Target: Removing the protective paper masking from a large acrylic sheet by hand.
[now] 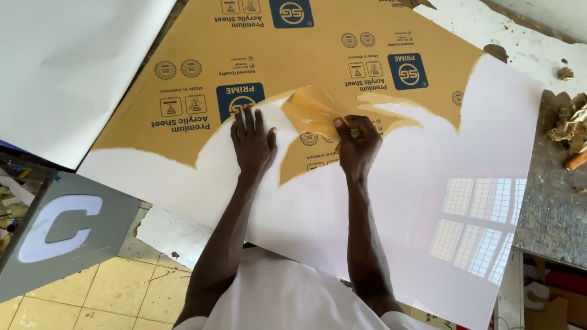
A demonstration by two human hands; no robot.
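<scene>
while the left hand (252, 142) lies flat with fingers spread on the glossy white acrylic sheet (391, 201), the right hand (356, 145) pinches a lifted flap of brown protective paper (315, 110) between thumb and fingers. the paper's printed part covers the sheet's far half; torn scraps (572, 125) lie on the grey bench at right.

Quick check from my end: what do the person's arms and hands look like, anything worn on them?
Both arms are bare from the upper arm down, slim and long. The left hand and right hand wear no gloves, and no rings, watch or bands show. Short white sleeves, part of a white shirt, show at the bottom edge of the picture.
</scene>
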